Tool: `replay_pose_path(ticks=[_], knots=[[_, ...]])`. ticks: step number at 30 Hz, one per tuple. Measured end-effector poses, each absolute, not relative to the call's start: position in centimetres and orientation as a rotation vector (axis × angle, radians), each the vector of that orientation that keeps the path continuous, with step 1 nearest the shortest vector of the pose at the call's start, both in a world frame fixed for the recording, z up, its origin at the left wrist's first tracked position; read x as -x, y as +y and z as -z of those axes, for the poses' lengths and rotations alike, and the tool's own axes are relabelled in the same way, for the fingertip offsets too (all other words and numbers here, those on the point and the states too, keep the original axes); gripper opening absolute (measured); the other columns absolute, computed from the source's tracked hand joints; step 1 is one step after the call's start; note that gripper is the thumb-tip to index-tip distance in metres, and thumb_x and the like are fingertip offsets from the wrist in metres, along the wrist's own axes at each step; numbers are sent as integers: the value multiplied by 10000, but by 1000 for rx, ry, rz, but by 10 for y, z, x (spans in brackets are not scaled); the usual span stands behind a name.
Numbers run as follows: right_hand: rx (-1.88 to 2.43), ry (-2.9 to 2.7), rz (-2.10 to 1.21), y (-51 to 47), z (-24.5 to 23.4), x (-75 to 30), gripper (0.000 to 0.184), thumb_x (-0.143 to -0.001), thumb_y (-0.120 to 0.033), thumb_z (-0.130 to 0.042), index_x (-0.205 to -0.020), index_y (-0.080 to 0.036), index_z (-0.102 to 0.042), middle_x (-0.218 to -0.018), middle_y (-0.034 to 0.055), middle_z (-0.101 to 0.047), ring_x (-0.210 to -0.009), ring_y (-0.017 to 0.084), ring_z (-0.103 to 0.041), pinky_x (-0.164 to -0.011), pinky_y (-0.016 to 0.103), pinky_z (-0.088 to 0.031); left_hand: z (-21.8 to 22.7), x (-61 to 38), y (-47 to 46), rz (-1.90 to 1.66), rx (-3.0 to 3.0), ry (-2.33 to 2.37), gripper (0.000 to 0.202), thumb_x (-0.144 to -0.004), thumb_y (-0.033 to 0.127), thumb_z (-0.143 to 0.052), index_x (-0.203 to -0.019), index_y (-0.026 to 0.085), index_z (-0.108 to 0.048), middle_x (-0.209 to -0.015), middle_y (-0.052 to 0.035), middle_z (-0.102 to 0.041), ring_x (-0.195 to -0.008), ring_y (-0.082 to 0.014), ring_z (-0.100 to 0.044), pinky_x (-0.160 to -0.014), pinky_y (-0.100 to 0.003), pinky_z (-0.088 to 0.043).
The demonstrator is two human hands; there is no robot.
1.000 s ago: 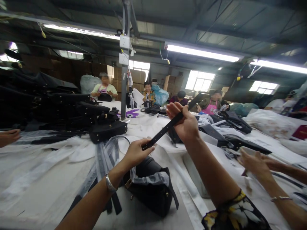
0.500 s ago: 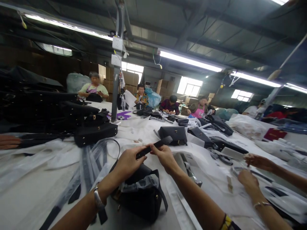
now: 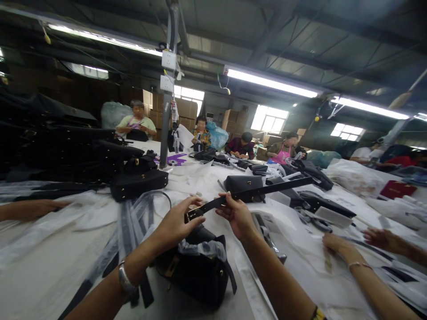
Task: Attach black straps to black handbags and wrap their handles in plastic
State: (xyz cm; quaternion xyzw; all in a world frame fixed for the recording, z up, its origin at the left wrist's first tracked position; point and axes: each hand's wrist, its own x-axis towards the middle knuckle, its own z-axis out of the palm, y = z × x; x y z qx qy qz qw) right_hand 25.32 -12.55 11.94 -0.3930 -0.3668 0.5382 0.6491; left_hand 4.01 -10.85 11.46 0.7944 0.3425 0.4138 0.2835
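Note:
I hold a long black strap (image 3: 263, 191) above the white table, nearly level, its free end pointing right. My left hand (image 3: 175, 224) pinches the strap's buckle end. My right hand (image 3: 236, 215) grips the strap a little further along. Just below both hands sits a black handbag (image 3: 200, 271) with clear plastic stuffing at its mouth. A silver bracelet is on my left wrist.
Black bags are stacked at the left (image 3: 80, 151), with plastic-wrapped straps (image 3: 133, 218) beside my left arm. Another person's hands (image 3: 353, 246) work at the right, and a hand (image 3: 43, 206) rests at the left. Several people sit at the far side. A pole (image 3: 167, 93) rises from the table.
The strap, raised steeply a second ago, came down to the bag and now lies nearly level, stretched out to the right. My right hand has dropped low beside my left.

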Motion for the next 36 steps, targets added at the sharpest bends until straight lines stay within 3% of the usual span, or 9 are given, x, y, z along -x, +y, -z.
replay_pose_path(ticks=[4,12,19,28,36], knots=[[860,-854,-1248,-126,-116,-253,413,-740,-512,-793,-974,-179,-729,-859,49,-746,-727,161,-713,-662,257,-586,-116,-36,-111,-1078,-2037,950,350,-882,407,-589,-1163,197,-592,-1050,-75,-702,-881,-232,-703,-776,-327,-546],[894,-1041,-1217,-139,-115,-242,417,-773,-498,-767,-947,-118,-763,-815,80,-757,-682,136,-687,-663,236,-562,-112,-43,-112,-1177,-2080,949,288,-803,286,-655,-1079,204,-644,-931,-34,-696,-881,-220,-696,-816,-323,-549],[911,-1102,-1031,-145,-122,-242,385,-769,-466,-774,-914,-109,-769,-823,99,-761,-694,169,-702,-614,255,-569,-101,-33,-104,-1121,-2230,863,332,-781,298,-730,-1101,236,-667,-1124,-56,-705,-1063,-256,-660,-941,-371,-517],[899,-1209,-1056,-137,-115,-236,374,-747,-400,-799,-995,-126,-740,-821,70,-757,-739,176,-711,-648,255,-566,-94,-36,-101,-1316,-2215,881,273,-813,366,-721,-1071,278,-714,-1097,-21,-745,-1037,-248,-686,-954,-377,-525],[844,-1216,-1252,-138,-112,-231,427,-806,-444,-746,-1078,-118,-704,-927,110,-759,-831,211,-725,-775,323,-553,-91,-36,-103,-1322,-2111,959,317,-810,359,-716,-1105,250,-680,-1132,-43,-725,-1083,-251,-663,-984,-407,-504]])
